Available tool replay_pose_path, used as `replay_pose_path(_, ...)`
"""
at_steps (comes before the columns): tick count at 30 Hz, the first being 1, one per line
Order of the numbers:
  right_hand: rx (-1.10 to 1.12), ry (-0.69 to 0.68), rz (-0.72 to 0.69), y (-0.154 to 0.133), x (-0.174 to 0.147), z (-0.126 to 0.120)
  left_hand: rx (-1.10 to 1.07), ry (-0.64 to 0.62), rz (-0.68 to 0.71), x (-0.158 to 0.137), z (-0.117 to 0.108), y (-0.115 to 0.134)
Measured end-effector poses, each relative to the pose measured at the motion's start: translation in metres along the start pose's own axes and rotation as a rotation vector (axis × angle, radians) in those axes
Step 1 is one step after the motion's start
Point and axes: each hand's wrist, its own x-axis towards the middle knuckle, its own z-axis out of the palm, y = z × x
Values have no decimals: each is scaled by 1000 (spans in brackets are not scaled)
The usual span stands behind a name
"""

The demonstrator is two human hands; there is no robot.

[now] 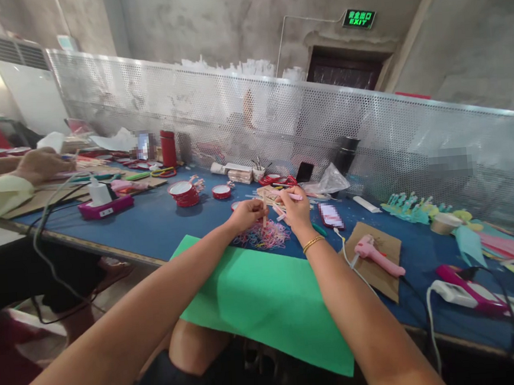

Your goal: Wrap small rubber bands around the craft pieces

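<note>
A thin stick is pinched in the left grip, close by the heap of curly strings. The right grip holds a pink pen-like thing near the heap. Green paper lies on the heap's near side.

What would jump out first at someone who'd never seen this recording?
Likely the big green sheet at the front edge of the blue table. Just beyond it, a tangle of coloured strings lies below the left hand. Farther off, a lit exit sign glows above the dark doorway, upper right.
</note>
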Motion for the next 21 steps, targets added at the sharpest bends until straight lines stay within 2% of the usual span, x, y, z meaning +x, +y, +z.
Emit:
replay_pose_path(5, -41, -48, -49, -4, -2, 1, 70, -19, 19, 1, -1, -3)
replay_pose_path(10, 8, 0, 36, -1, 0, 1, 43, 1, 34, 2, -2, -3)
replay_pose_path(16, 3, -28, -19, 1, 1, 2, 10, 12, 33, 1, -1, -2)
replay_pose_path(21, 0, -17, 16, 0, 0, 2, 62, 24, 44, 2, -4, -3)
